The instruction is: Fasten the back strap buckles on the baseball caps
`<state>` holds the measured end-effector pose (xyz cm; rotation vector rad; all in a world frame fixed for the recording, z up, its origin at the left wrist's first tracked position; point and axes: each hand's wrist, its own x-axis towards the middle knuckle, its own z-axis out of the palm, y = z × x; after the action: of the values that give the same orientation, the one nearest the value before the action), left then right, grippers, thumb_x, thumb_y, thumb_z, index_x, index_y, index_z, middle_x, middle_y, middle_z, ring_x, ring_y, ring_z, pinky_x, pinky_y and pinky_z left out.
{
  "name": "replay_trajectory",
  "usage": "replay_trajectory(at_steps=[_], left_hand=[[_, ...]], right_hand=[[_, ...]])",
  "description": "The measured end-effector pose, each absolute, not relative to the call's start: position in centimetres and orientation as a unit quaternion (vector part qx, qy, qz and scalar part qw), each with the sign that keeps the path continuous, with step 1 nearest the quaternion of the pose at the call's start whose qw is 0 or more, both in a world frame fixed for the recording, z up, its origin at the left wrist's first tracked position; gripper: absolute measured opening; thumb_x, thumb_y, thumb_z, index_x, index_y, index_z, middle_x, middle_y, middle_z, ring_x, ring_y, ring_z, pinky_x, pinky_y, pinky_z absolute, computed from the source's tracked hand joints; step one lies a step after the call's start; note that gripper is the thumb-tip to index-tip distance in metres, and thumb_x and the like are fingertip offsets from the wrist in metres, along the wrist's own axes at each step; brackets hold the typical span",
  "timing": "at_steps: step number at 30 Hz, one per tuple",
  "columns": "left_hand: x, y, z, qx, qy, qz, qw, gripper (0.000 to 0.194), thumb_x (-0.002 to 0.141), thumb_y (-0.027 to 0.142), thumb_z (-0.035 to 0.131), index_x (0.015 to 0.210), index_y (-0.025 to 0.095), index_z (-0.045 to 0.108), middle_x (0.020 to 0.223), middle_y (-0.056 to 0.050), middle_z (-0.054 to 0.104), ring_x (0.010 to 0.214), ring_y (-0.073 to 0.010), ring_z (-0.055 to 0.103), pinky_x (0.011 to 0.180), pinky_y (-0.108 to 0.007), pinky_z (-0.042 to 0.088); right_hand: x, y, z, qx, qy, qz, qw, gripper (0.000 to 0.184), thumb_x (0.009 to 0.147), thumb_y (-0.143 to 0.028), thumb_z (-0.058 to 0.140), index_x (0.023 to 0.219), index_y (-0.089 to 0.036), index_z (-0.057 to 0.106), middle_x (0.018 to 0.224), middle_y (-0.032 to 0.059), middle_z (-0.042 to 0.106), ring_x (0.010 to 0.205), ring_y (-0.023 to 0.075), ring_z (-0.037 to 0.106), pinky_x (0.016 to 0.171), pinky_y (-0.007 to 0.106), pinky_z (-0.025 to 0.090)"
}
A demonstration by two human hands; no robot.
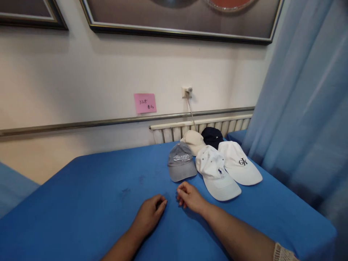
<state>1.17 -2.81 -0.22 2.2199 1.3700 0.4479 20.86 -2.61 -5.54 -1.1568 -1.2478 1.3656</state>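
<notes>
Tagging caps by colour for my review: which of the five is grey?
The grey cap with "Always" lettered on its front, leftmost of the group. The others are a cream cap, a dark cap and two white caps.

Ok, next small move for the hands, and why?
I'd probably reach the right hand forward to the gray cap: its brim faces the person and lies just beyond those fingers. Both the right and left hand look loosely curled, with nothing visible in them.

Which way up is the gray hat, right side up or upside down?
The gray hat is right side up: its rounded top shows and the word "Always" reads upright.
</notes>
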Motion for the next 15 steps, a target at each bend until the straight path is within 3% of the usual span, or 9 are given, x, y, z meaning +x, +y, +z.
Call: replay_trajectory(at_steps=[12,15], left_hand=[[0.2,-3.7,-0.4,0.834,0.458,0.161,0.263,0.026,0.090,0.033,0.044,0.084,0.018,0.064,0.080,-0.003,0.069,0.074,-0.0171,0.060,0.069,-0.027,0.042],[-0.4,-3.5,-0.2,0.823,0.460,0.174,0.285,0.026,0.088,0.033,0.045,0.090,0.017,0.065,0.082,-0.003,0.069,0.075,-0.0176,0.061,0.070,-0.027,0.044]], right_hand=[[20.4,-3.1,-6.1,-0.511,-0.465,0.537,0.484,0.033,0.070,-0.044,0.062,0.089,-0.020,0.050,0.066,-0.0044,0.058,0.050,0.0113,0.056,0.042,0.020,0.036],[20.1,-3.7,-5.6,-0.526,-0.447,0.528,0.494,0.035,0.071,-0.039,0.061,0.098,-0.019,0.052,0.069,-0.0035,0.060,0.051,0.0115,0.056,0.043,0.021,0.037]])
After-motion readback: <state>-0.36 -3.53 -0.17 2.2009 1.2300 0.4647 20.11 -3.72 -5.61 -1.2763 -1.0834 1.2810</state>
